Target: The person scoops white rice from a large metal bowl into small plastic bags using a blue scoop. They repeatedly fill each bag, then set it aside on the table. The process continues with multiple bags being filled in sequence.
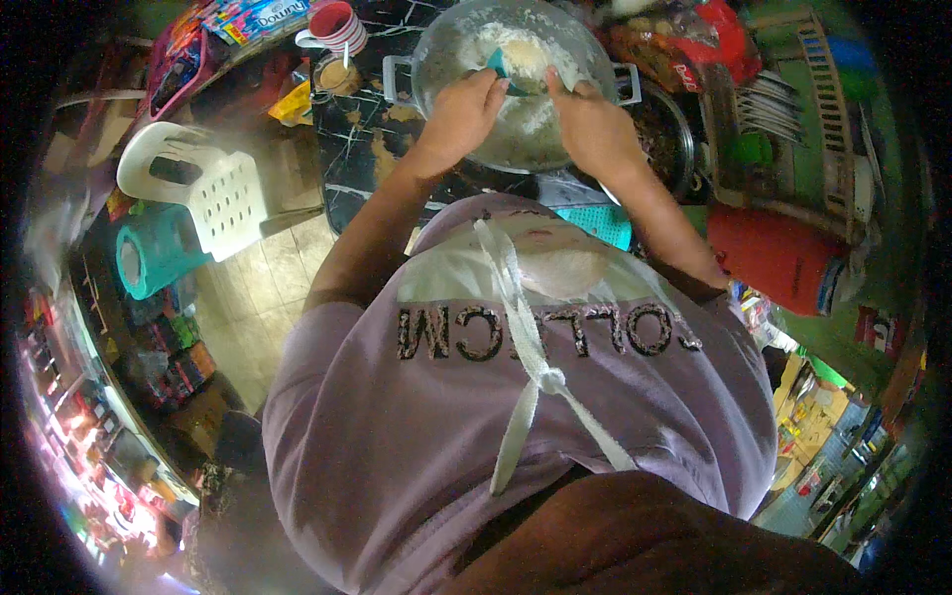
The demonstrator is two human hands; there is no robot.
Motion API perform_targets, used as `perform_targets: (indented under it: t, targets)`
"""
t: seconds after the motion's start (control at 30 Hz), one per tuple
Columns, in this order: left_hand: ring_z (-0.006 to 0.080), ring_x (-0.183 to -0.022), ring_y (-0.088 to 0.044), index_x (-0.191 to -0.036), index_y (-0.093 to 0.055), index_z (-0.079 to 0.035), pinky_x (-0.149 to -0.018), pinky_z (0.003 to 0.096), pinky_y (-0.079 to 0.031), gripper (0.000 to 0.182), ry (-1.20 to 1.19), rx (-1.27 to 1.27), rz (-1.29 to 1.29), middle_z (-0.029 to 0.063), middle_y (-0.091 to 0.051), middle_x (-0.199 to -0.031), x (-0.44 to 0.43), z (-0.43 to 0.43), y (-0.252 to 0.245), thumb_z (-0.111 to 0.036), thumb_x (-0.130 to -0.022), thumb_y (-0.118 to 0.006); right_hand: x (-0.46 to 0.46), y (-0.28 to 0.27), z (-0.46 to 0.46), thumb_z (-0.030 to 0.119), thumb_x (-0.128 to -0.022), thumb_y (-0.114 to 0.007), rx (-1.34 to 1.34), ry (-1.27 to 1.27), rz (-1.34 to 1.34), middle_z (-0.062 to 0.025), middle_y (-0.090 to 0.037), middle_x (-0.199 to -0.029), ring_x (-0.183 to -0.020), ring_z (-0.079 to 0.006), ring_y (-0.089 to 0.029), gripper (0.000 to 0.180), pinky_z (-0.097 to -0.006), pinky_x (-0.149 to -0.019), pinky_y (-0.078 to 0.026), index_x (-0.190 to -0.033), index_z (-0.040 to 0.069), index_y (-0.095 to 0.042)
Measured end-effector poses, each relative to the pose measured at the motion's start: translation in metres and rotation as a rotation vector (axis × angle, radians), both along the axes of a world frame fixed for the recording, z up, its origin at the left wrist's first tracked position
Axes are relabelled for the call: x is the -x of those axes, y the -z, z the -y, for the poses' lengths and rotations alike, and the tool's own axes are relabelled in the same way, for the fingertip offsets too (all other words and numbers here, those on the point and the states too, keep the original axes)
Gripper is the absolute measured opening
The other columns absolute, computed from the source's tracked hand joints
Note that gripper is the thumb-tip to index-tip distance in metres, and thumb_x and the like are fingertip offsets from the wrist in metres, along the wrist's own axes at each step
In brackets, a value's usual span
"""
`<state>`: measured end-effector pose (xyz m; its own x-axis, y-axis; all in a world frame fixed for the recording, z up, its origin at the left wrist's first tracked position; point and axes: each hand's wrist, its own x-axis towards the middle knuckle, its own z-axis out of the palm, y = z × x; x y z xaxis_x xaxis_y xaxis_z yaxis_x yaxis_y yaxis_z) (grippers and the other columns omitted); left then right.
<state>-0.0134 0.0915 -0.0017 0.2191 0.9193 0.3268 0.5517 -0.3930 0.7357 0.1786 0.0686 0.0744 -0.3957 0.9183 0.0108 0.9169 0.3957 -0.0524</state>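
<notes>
A large metal pot [513, 141] with two side handles stands on the black marble-patterned table [349, 160]. White flour-like powder [491, 37] coats its inside, and a pale, rounded mass [526, 56] lies in the powder. My left hand [465, 108] reaches over the near left rim and grips a teal tool [497, 63], whose full shape is hidden. To its right, my right hand [591, 123] is over the pot with its fingertips near the pale mass; whether it also grips the teal tool cannot be told.
Left of the pot are a red-and-white striped mug [338, 30] and a small container of brown contents [338, 76]. A white plastic chair [197, 178] stands at the left. To the right are a round metal-rimmed pan [688, 141] and a rack [829, 126] with plates.
</notes>
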Motion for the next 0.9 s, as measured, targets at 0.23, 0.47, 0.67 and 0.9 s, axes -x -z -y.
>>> perform_targets:
  t: [0.23,0.47,0.67,0.9]
  targets:
    - [0.0455,-0.071,-0.057,-0.086,-0.055,-0.002,-0.063,0.0524,-0.044,0.023,-0.002,0.045,0.016,0.024,-0.059,-0.074,-0.002,0.006,0.0,-0.023,-0.095,-0.051,-0.008,-0.022,-0.039,0.015,-0.09,-0.046,0.186,-0.131,0.088,-0.0229,-0.064,-0.095,-0.08,-0.041,-0.064,0.041,-0.05,-0.071,-0.052,-0.129,0.007,-0.054]
    - [0.0453,-0.076,-0.057,-0.089,-0.056,-0.002,-0.067,0.0508,-0.043,0.027,0.049,0.131,0.032,0.0239,-0.059,-0.076,0.005,0.016,-0.007,-0.027,-0.096,-0.05,-0.029,-0.02,-0.099,0.022,-0.095,-0.049,0.643,-0.311,-0.137,-0.0121,-0.062,-0.082,-0.054,-0.0181,-0.053,0.034,-0.0309,-0.049,-0.044,-0.123,0.008,-0.06]
    - [0.0447,-0.074,-0.056,-0.087,-0.056,-0.001,-0.066,0.0477,-0.043,0.029,0.007,0.109,0.082,0.0225,-0.059,-0.076,0.025,0.022,-0.003,-0.027,-0.097,-0.05,-0.074,-0.001,-0.099,0.023,-0.094,-0.055,1.108,0.362,-0.838,-0.001,-0.057,-0.082,-0.047,-0.0007,-0.036,0.035,-0.0151,-0.035,-0.024,-0.128,0.013,-0.058]
    - [0.0408,-0.074,-0.058,-0.085,-0.056,0.0,-0.067,0.0456,-0.044,0.03,-0.169,0.201,0.259,0.0222,-0.059,-0.078,0.046,0.025,0.002,-0.026,-0.097,-0.049,-0.086,0.027,-0.041,0.02,-0.095,-0.056,1.059,0.611,-1.368,-0.0033,-0.057,-0.082,-0.046,-0.0034,-0.037,0.04,-0.0177,-0.036,-0.025,-0.133,0.008,-0.053]
